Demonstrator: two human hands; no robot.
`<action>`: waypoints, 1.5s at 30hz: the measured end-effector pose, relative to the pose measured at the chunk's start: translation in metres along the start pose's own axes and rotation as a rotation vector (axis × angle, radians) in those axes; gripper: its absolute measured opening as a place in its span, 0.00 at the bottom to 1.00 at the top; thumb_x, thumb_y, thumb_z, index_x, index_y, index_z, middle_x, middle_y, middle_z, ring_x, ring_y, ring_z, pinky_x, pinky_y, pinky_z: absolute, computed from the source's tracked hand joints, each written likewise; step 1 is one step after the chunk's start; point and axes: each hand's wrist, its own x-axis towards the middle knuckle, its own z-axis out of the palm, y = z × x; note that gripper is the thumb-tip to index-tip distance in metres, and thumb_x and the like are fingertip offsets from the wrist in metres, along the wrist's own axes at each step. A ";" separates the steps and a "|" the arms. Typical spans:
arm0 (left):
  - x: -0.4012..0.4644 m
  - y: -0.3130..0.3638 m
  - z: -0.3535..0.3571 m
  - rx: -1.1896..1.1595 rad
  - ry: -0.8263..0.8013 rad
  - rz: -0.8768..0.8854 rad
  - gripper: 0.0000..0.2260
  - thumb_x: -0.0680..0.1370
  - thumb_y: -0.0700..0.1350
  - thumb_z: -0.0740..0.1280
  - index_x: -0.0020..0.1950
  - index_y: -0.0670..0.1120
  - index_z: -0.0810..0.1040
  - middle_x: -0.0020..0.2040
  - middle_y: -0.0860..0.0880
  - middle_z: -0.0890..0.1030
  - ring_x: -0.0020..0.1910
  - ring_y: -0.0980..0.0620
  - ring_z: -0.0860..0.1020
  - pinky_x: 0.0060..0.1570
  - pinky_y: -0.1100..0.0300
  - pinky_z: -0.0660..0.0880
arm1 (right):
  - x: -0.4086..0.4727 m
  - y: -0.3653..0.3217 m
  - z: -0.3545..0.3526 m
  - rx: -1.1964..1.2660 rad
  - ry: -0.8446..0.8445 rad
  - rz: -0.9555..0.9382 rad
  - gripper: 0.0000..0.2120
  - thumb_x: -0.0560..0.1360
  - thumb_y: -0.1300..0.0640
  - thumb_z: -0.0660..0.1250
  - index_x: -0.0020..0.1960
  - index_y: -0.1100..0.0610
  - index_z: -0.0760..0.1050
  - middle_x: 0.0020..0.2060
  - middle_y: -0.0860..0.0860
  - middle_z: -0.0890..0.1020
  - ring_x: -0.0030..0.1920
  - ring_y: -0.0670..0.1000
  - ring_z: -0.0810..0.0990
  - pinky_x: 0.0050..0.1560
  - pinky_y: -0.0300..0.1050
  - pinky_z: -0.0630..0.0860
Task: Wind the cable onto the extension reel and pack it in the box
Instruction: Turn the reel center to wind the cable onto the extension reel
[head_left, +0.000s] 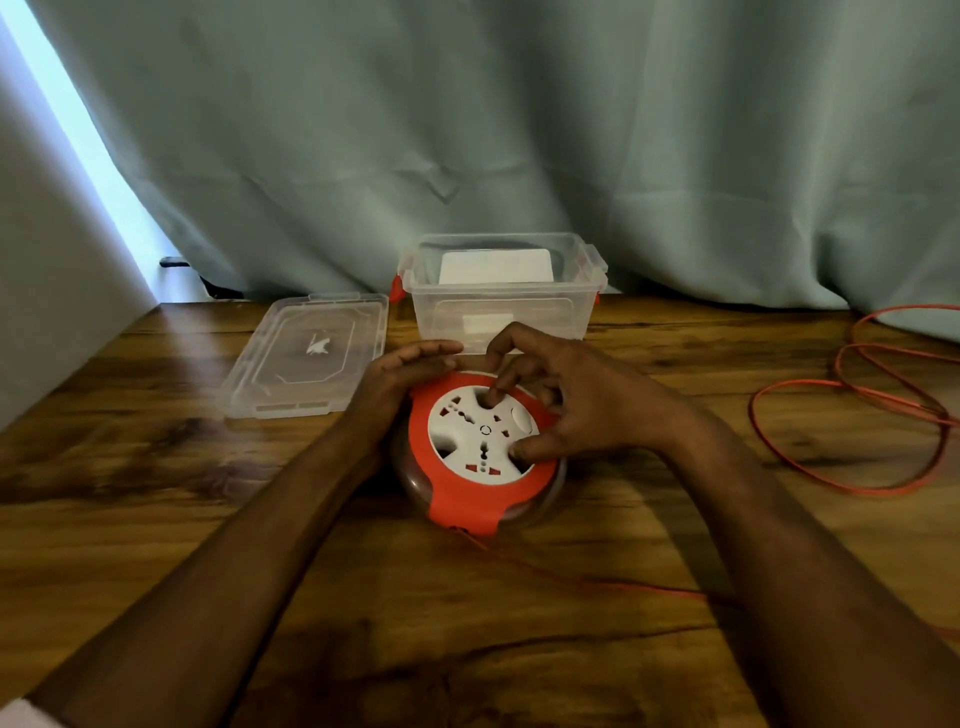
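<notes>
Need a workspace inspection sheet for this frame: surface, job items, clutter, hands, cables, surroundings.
Surface: wooden table, dark grain.
Job's things: orange and white reel flat on the table, sockets up; clear box behind it, open, something white inside; lid lying left of the box.
Clutter: nothing seen.
Hands: left hand steadies the reel's left rim, fingers fairly straight; right hand on the white face, a fingertip and the thumb pressed into its recesses.
Cables: orange cable in loose loops on the right, running along the table to the reel's near edge; mostly unwound.
Surroundings: grey-green curtain behind the table.
</notes>
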 end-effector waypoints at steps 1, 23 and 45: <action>-0.002 0.000 -0.001 0.035 -0.002 -0.004 0.10 0.80 0.42 0.68 0.60 0.43 0.83 0.53 0.41 0.87 0.48 0.44 0.86 0.45 0.53 0.83 | 0.001 -0.001 0.002 -0.001 0.000 -0.013 0.37 0.65 0.50 0.83 0.64 0.38 0.64 0.59 0.37 0.83 0.56 0.37 0.77 0.53 0.40 0.78; 0.004 -0.011 0.006 0.318 0.142 0.065 0.10 0.83 0.45 0.64 0.51 0.44 0.84 0.50 0.41 0.87 0.50 0.39 0.86 0.51 0.49 0.82 | 0.008 -0.014 0.033 -0.435 0.228 0.036 0.23 0.68 0.32 0.74 0.34 0.48 0.70 0.33 0.41 0.73 0.39 0.46 0.74 0.34 0.39 0.62; -0.004 -0.004 0.010 0.360 0.175 0.091 0.09 0.83 0.46 0.64 0.48 0.49 0.84 0.49 0.44 0.87 0.50 0.42 0.85 0.53 0.46 0.81 | 0.006 0.004 0.045 0.164 0.374 -0.027 0.22 0.66 0.59 0.74 0.59 0.45 0.78 0.52 0.43 0.83 0.53 0.47 0.80 0.49 0.47 0.80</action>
